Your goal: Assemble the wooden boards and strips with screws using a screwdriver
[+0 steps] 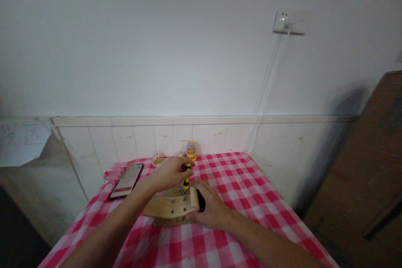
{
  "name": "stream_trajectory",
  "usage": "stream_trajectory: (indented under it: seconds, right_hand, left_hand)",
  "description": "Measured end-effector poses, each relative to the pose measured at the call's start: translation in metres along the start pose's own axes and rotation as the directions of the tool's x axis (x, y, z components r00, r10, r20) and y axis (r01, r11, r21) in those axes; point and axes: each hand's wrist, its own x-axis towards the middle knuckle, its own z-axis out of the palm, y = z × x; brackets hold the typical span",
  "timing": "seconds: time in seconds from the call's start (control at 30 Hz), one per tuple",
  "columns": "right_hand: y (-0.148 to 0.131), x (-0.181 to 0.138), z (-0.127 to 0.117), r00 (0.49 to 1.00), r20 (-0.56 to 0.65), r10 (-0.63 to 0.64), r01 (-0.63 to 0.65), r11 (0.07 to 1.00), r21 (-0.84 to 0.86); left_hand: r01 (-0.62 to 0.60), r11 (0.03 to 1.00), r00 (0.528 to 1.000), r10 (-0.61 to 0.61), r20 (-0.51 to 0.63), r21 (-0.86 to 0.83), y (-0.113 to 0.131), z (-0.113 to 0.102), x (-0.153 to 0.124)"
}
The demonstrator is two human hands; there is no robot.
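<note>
My left hand [176, 171] is closed around the handle of a yellow and black screwdriver [186, 182], which stands upright. Its tip meets a screw on a pale, curved wooden piece [163, 207] with several dark screws in its face. From the right, my right hand [211, 206] grips the end of this wooden piece, thumb in front and fingers behind. A dark part [201, 202] shows between the wood and my right palm. Beneath the wooden piece lies a brownish flat base [171, 222], partly covered.
A phone [127, 182] lies at the left on the red checked tablecloth [234, 176]. Near the wall stand a clear and yellow screwdriver-bit container [191, 150] and another wooden piece [159, 161]. A white cord [262, 104] hangs from the wall socket [290, 21]. Brown board [361, 167] leans at right.
</note>
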Motion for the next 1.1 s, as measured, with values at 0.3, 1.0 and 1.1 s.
stream_trajectory:
  seconds: [0.3,1.0,1.1]
  right_hand:
    - [0.0,0.001,-0.001,0.999,0.008,-0.038,0.038,0.999,0.007]
    - [0.0,0.001,-0.003,0.998,0.011,-0.057,0.057,0.998,0.016]
    - [-0.001,0.002,-0.002,0.999,0.011,-0.05,0.05,0.999,0.02]
  left_hand:
    - [-0.047,0.995,0.948,0.015,-0.318,-0.093,-0.02,0.037,-0.036]
    - [-0.093,0.98,0.889,0.002,-0.458,-0.175,-0.06,0.033,-0.081]
    - [-0.104,0.982,0.879,0.016,-0.476,-0.159,-0.063,0.035,-0.08]
